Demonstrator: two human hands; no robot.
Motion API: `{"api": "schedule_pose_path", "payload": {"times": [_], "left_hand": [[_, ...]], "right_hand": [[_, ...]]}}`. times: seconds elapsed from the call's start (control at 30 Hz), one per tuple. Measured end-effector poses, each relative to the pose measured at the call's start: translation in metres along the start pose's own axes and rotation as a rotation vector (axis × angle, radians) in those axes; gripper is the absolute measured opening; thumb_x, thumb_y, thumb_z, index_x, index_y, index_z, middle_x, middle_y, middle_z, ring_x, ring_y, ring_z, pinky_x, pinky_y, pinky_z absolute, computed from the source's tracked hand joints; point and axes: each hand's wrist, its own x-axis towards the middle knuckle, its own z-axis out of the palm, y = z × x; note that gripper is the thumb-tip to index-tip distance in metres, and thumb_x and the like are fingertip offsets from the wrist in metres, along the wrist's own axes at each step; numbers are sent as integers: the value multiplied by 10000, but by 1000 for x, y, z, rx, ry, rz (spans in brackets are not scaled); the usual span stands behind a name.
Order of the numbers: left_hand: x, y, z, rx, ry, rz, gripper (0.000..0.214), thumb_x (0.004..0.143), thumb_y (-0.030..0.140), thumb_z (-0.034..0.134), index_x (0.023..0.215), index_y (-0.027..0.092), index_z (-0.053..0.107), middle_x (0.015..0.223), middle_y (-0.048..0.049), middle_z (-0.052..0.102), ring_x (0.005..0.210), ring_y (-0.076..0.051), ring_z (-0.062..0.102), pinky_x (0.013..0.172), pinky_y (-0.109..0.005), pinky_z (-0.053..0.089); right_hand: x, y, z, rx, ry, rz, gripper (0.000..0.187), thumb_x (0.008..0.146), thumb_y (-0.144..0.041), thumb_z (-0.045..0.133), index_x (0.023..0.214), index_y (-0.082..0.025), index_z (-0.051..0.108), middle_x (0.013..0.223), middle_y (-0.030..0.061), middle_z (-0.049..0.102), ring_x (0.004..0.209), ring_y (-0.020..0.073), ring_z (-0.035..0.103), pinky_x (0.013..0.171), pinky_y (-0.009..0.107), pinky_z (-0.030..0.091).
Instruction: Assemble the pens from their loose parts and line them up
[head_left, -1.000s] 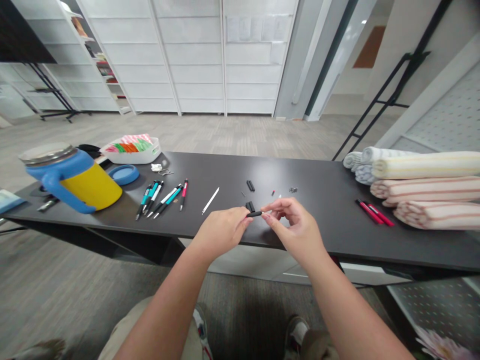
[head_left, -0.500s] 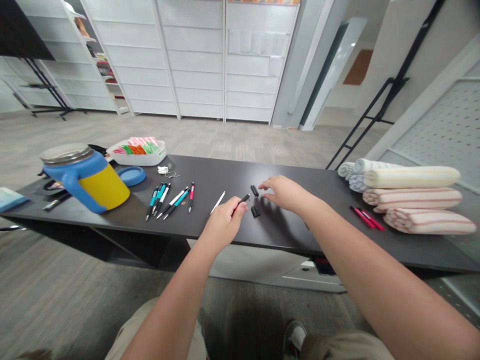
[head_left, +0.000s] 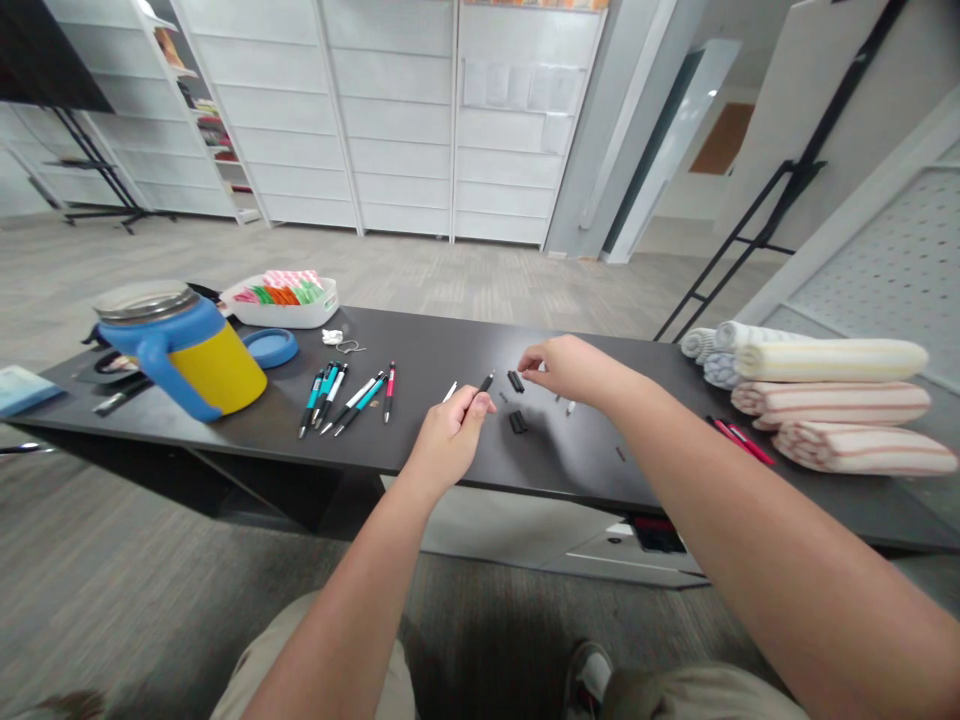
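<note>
The left hand (head_left: 448,432) grips a slim black pen piece (head_left: 487,382) above the dark tabletop (head_left: 472,345), near short black tubes (head_left: 517,422). Farther, the right hand (head_left: 561,366) curls just beside other black tubes (head_left: 515,381); whether it pinches anything, I cannot tell.

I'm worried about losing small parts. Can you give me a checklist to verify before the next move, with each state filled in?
1. Left hand has a grip on the slim black part: ok.
2. Right hand has hold of a piece: cannot tell; its fingers are beside the upper black pieces.
3. Lower black pieces lie on the tabletop: ok.
4. White rod fully visible: not ok; the left hand partly hides it.
5. All small parts accounted for: cannot tell; the right arm hides some tabletop.
6. Teal pens apart from both hands: ok.
</note>
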Motion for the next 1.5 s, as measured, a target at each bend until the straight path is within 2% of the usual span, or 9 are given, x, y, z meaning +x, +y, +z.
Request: {"api": "schedule_pose_path", "payload": {"times": [0.17,0.3,0.5,0.73,0.83,0.93,1.1,1.3,1.5], "left_hand": [[2,-1,0,3,-9,12,452,1090,542,386,966,212,669,677,35,488,594,-130,472,587,-238,360],[3,2,1,51,-18,29,441,1087,517,396,964,207,685,690,28,551,621,-138,514,610,-240,383],[2,4,4,115,-19,62,414,1086,486,422,959,204,698,741,20,631,675,-145,566,649,-245,400],[1,6,3,147,-18,59,425,1089,493,422,975,205,713,741,17,652,686,-157,591,668,-256,413],[1,6,3,159,-21,66,417,1091,482,423,959,207,707,763,14,673,690,-157,598,679,-262,421],[2,7,5,208,-50,86,395,1096,464,427,961,213,701,759,16,668,703,-162,605,694,-271,425],[3,7,11,321,-109,223,311,1094,407,473,995,216,699,922,-25,713,876,-192,665,788,-295,464],[-4,8,17,570,-149,258,290,1099,416,495,1145,245,726,1031,-53,704,958,-207,684,825,-294,503],[-3,8,18,603,-219,319,259,1101,392,510,1134,236,714,1013,-50,694,980,-210,670,880,-316,507]], "right_hand": [[-36,63,-25,-81,-17,132,146,872,-203,716,932,-245,842,935,57,827,823,258,743,747,365,515],[-69,97,-22,-117,-48,209,166,861,-220,738,990,-222,842,943,65,830,823,262,746,744,359,514],[-84,105,13,-85,-47,231,218,882,-254,756,1088,-249,826,985,24,834,897,226,764,770,296,523],[-84,106,26,-66,18,270,120,886,-214,705,908,-235,820,903,40,824,843,233,748,734,307,514],[-97,97,19,-61,85,322,119,898,-229,689,891,-209,807,873,73,815,798,251,739,719,337,513],[-112,66,18,19,220,350,210,987,-341,630,1057,-220,787,971,69,817,840,232,741,757,331,533],[-126,-9,44,602,512,241,308,975,-512,686,1074,-236,780,840,38,767,737,210,688,713,334,530],[-129,-35,80,758,559,280,280,984,-494,688,1088,-245,761,728,1,691,649,186,628,640,320,464],[-128,-36,80,873,487,269,264,967,-473,707,1066,-233,755,749,10,702,647,177,622,612,302,466]]}}
